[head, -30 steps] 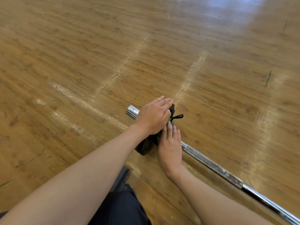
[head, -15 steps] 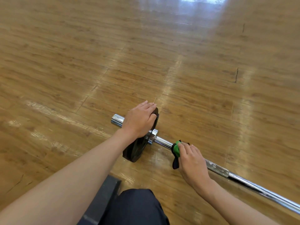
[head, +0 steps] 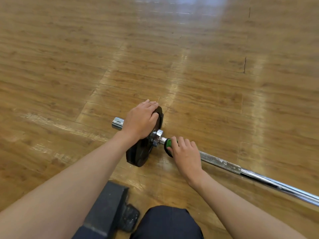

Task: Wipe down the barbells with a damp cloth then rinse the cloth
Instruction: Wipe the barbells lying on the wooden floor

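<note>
Evidently mid-wipe, the right grip [head: 186,152] clamped the cloth [head: 168,143] round the barbell [head: 222,163] while the left grip [head: 139,121] clasped its plate [head: 138,156]; next seemed a slide toward lower right.

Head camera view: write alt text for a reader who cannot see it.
A person's right hand grips a green-and-black cloth around a chrome barbell shaft on a wooden floor, while the left hand holds its black round weight plate.
</note>
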`<state>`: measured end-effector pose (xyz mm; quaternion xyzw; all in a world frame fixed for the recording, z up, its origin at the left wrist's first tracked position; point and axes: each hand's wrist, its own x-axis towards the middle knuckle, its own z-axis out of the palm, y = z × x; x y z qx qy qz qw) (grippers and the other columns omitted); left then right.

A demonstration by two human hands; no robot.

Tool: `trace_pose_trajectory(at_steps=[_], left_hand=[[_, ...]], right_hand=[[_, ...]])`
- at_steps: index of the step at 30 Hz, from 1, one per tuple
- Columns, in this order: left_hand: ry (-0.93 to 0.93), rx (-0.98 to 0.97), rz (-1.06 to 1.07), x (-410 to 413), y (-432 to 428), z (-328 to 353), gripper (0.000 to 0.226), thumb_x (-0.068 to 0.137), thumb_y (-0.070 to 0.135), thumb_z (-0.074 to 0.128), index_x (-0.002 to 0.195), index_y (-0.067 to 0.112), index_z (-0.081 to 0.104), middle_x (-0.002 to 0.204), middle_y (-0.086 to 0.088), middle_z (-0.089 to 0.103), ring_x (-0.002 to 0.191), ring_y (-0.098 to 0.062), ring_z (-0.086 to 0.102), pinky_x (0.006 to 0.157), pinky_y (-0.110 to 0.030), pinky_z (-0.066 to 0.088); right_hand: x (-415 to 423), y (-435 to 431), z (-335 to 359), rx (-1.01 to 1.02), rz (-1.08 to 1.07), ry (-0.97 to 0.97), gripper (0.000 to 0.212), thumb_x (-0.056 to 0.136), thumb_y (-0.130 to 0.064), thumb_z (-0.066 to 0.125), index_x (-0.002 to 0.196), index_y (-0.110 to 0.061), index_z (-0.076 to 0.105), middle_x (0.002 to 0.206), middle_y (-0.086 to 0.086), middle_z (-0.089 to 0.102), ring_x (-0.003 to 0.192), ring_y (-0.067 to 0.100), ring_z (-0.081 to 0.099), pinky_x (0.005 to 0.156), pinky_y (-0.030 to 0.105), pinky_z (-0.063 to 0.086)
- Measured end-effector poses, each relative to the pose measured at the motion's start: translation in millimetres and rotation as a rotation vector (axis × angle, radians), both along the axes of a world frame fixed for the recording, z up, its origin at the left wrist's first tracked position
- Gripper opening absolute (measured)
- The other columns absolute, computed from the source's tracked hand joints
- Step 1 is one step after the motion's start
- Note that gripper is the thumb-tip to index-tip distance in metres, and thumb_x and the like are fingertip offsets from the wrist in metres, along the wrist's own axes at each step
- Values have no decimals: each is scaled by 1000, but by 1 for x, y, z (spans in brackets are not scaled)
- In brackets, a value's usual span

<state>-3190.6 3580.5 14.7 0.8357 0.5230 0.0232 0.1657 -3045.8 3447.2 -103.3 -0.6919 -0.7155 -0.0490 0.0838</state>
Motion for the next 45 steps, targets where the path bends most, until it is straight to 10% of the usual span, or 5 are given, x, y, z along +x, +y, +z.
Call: trace_pose_trajectory(at_steps=[15, 23, 33, 37, 45], left_hand=[[41, 47, 31, 7, -1, 4, 48, 104, 27, 34, 150, 19, 47, 157, 6, 42, 149, -13, 28, 114, -35, 31], [63, 27, 17, 5, -2, 4, 49, 104, 28, 33, 151, 20, 45, 158, 7, 40, 150, -12, 27, 115, -38, 31], [68, 51, 13, 7, -1, 1, 49, 104, 28, 34, 150, 19, 47, 157, 6, 42, 149, -13, 29, 114, -38, 33], [73, 56, 15, 11, 2, 1, 48, 103, 28, 34, 149, 19, 48, 156, 6, 44, 148, -14, 30, 114, -39, 34], [74, 51, 7, 11, 0, 3, 48, 103, 28, 34, 149, 19, 48, 156, 5, 44, 148, -14, 30, 113, -39, 35]], right_hand=[[-22, 33, 15, -57, -77, 130, 29, 97, -26, 63, 71, -16, 52, 53, 2, 52, 35, 24, 47, 45, 21, 3], [46, -13, 3, -19, 90, 57, 38, 109, -37, 31, 98, -15, 60, 69, 3, 56, 48, 22, 54, 46, 27, 19], [26, 0, 22, -120, -137, 126, 26, 92, -17, 62, 69, -16, 51, 52, 4, 51, 34, 27, 49, 42, 20, 13], [-12, 37, 30, -301, -235, 237, 34, 109, -32, 34, 89, -17, 57, 78, 6, 65, 67, 34, 64, 51, 32, 26], [21, -18, 0, -89, 73, 34, 50, 85, -7, 63, 135, -10, 57, 96, 10, 61, 75, 30, 57, 60, 38, 41]])
